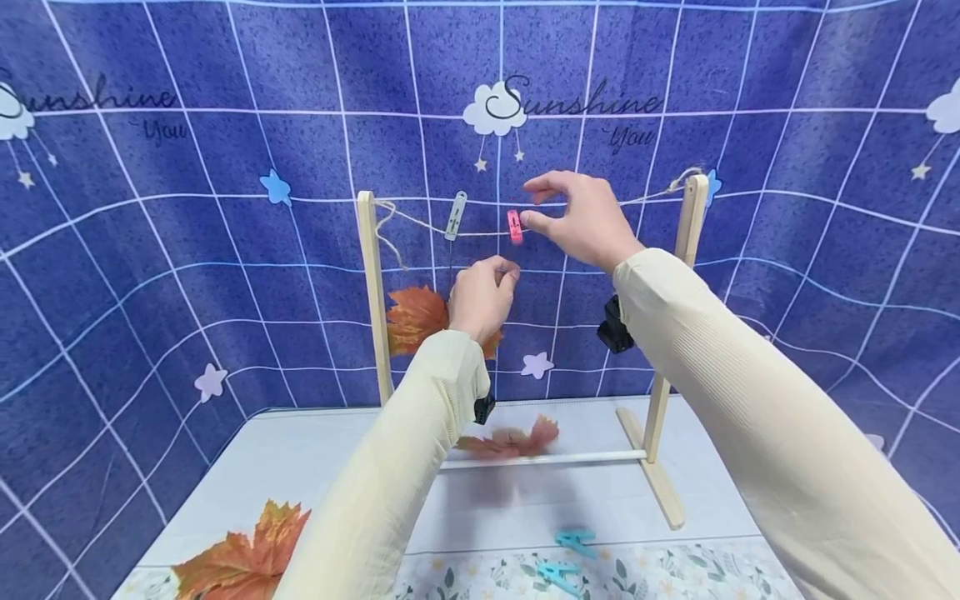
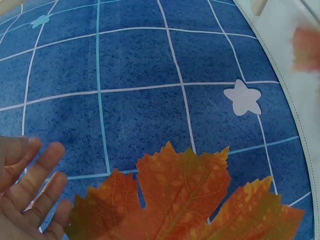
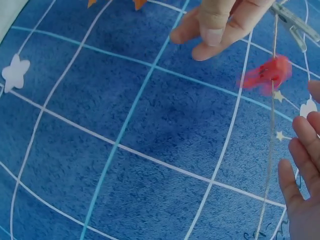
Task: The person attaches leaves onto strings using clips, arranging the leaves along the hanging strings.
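A red clothespin (image 1: pixel 514 227) is on the twine line and looks blurred in the right wrist view. My right hand (image 1: pixel 581 217) is just right of it, fingers spread and gently bent, apparently apart from it. Below the line is my left hand (image 1: pixel 483 296), its fingers loosely bent with nothing between them. A grey clothespin (image 1: pixel 455 216) stands on the line further left. An orange maple leaf (image 1: pixel 416 318) hangs beneath it, partly hidden by the left hand. Another maple leaf (image 1: pixel 517 440), blurred, shows low by the white crossbar; whether it touches the table cannot be told.
Two wooden posts (image 1: pixel 372 292) hold the twine, with a white crossbar (image 1: pixel 555 458) low between them. Two teal clothespins (image 1: pixel 575 540) lie on the table (image 1: pixel 315 442) near the front. A third maple leaf (image 1: pixel 243 554) lies at front left. Behind hangs a blue curtain (image 1: pixel 247 275).
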Demonstrator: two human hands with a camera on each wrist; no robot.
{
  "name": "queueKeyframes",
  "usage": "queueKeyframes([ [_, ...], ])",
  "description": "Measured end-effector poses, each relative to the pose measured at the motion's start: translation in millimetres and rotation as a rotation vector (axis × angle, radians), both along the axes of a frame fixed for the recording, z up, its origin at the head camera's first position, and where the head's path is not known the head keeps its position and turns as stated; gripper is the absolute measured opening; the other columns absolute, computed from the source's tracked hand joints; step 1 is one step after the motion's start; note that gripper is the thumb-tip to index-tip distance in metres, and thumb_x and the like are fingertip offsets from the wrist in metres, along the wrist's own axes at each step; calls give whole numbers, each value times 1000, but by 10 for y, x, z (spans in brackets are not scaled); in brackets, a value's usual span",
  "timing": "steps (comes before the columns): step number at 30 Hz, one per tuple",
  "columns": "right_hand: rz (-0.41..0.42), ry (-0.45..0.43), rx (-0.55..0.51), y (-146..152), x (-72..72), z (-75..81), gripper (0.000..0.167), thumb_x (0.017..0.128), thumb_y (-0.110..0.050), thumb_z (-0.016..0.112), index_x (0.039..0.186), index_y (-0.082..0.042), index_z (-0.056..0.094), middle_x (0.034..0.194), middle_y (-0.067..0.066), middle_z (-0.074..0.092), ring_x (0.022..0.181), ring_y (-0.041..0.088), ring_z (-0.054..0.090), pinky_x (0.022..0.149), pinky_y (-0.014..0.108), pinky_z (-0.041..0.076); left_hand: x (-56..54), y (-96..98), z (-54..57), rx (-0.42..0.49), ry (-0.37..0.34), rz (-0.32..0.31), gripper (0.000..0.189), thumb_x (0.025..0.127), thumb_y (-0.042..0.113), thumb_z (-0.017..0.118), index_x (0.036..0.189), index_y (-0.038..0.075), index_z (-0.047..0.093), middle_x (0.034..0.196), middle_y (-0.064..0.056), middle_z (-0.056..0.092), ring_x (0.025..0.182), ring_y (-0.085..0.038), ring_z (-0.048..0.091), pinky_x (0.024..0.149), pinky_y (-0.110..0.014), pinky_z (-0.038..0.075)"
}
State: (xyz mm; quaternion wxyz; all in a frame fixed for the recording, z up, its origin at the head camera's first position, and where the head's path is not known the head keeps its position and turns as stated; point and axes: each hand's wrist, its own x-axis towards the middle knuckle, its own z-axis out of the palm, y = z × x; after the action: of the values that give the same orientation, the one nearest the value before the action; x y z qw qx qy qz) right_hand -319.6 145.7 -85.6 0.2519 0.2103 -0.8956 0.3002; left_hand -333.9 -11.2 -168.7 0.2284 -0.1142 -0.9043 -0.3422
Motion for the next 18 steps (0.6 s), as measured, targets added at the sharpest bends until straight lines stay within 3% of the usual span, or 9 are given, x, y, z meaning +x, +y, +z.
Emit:
queueKeyframes([
  [4, -4, 50, -9, 67, 50, -127, 34, 99, -25, 68, 130, -10, 67, 123, 9, 69, 92, 29, 59, 84, 43, 45, 38, -21, -27, -26, 38, -11, 26, 106, 29, 56, 118, 16, 74, 99, -2, 73, 96, -22, 66, 85, -42, 50],
  [11, 6, 70, -47, 171, 152, -387, 28, 100, -22, 67, 123, -8, 70, 127, 11, 67, 122, 31, 57, 103, 49, 44, 168, -79, -117, -154, 180, 9, 26, 106, 28, 54, 113, 15, 75, 102, -1, 75, 106, -24, 61, 96, -42, 42],
  [18, -9, 98, -91, 293, 257, -636, 24, 100, -21, 67, 119, -7, 72, 123, 11, 69, 119, 30, 58, 101, 49, 45, 350, -277, -329, -241, 323, -22, 23, 104, 26, 58, 105, 14, 77, 99, -2, 76, 107, -24, 63, 90, -43, 45],
])
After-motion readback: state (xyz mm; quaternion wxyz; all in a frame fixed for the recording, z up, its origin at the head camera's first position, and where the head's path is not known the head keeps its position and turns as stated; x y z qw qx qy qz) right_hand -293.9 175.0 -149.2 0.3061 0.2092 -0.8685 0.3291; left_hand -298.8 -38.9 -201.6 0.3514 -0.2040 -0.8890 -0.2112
